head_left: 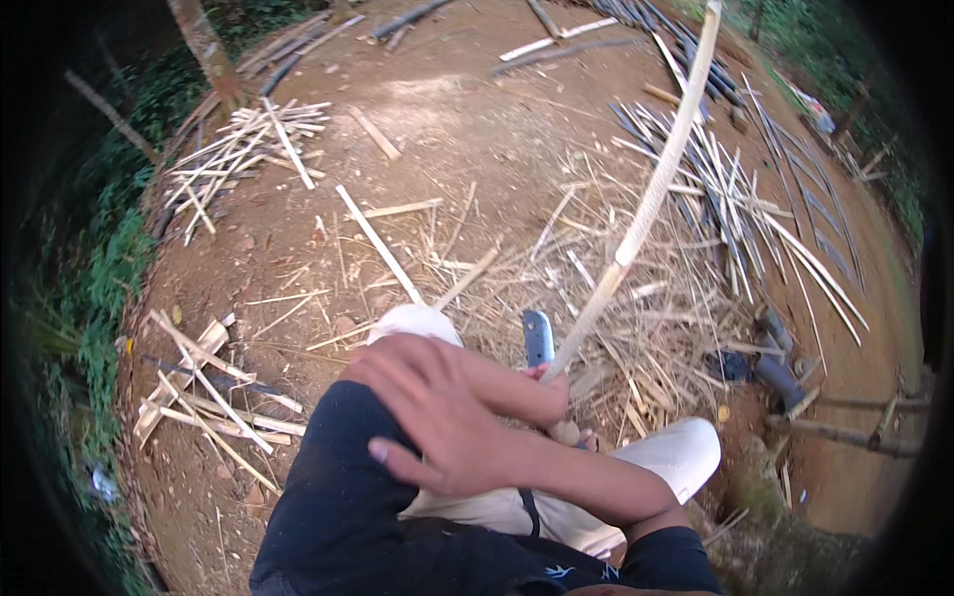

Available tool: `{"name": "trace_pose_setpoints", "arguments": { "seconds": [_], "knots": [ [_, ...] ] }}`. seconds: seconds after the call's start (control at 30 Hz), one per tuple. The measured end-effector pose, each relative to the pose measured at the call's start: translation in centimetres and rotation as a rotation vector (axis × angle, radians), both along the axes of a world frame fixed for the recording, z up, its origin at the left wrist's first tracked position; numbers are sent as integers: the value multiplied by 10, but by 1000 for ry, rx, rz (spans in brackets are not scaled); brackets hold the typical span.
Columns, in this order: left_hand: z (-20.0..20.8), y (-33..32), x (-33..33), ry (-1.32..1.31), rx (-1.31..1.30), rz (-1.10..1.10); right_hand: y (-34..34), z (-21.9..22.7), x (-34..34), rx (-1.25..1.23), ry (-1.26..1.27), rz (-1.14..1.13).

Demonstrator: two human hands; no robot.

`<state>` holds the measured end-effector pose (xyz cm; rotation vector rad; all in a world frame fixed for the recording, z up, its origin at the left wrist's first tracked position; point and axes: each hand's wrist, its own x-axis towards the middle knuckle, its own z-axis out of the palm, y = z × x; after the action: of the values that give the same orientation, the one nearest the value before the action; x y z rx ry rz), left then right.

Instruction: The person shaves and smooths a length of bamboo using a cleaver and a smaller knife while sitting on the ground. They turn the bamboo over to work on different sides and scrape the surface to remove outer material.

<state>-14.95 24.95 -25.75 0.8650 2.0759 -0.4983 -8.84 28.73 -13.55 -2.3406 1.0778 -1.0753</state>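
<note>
A long pale bamboo strip, with a joint partway along, slants up and right from my left hand. The fingers of that hand are partly hidden behind my forearm but close around the strip's lower end. Beside them stands a broad dark-grey blade with small holes; its handle is hidden, and I cannot tell whether the left hand also grips it. My right arm crosses in front of my body. My right hand lies open on my left arm by the elbow, thumb apart, holding nothing.
Shavings litter the brown ground ahead. Pale strips lie in piles at the far left, near left and right. Dark poles lie at the far right. A dark-grey boot-like thing stands by my right knee.
</note>
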Motion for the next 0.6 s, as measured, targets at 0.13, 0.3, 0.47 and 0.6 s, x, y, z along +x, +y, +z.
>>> {"name": "trace_pose_setpoints", "arguments": {
  "seconds": [0.13, 0.3, 0.47, 0.6],
  "knots": [
    [-14, -6, -11, 124, 6, -9, -4, -25, -18, 8, -97, 48],
    [-46, -12, -18, 325, 14, 120, -5, -77, -106, 138, 356, -704],
    [-67, -8, -22, 570, 37, 242, -36, -125, -128, 236, -309, -756],
    [-65, 3, -10, 723, 72, 303, -60, -128, -122, 549, -771, -659]
  ]
}}
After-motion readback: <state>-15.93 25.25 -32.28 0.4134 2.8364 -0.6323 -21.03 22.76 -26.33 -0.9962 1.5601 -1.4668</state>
